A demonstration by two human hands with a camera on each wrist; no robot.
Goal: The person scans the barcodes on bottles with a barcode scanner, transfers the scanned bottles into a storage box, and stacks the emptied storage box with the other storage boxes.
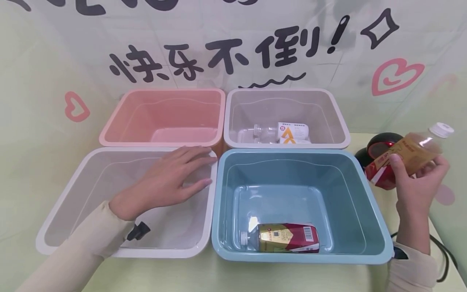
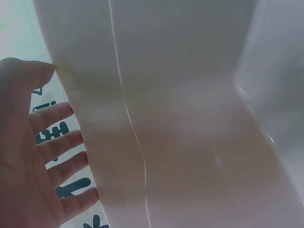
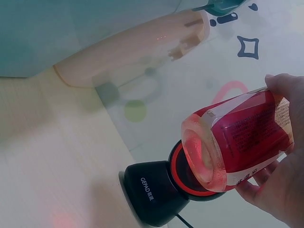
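Observation:
My right hand point(image 1: 419, 190) grips a plastic bottle point(image 1: 412, 156) with a white cap and a red and gold label. It holds the bottle tilted, base close in front of the black scanner point(image 3: 156, 190) with its glowing red ring, right of the blue bin point(image 1: 373, 227). In the right wrist view, thumb and fingers wrap the label. Over the white bin point(image 1: 69, 215) at the front left lies my left hand point(image 1: 164, 182), its loosely spread fingertips at the rim. A similar red and gold bottle point(image 1: 284, 238) lies in the blue bin.
Behind stand a pink bin point(image 1: 168, 113) and a pale grey-pink bin point(image 1: 330, 121), which holds clear bottles point(image 1: 293, 132) with white and orange labels. A black cable point(image 1: 443, 253) runs along the right. A printed cloth point(image 1: 204, 24) hangs behind the bins.

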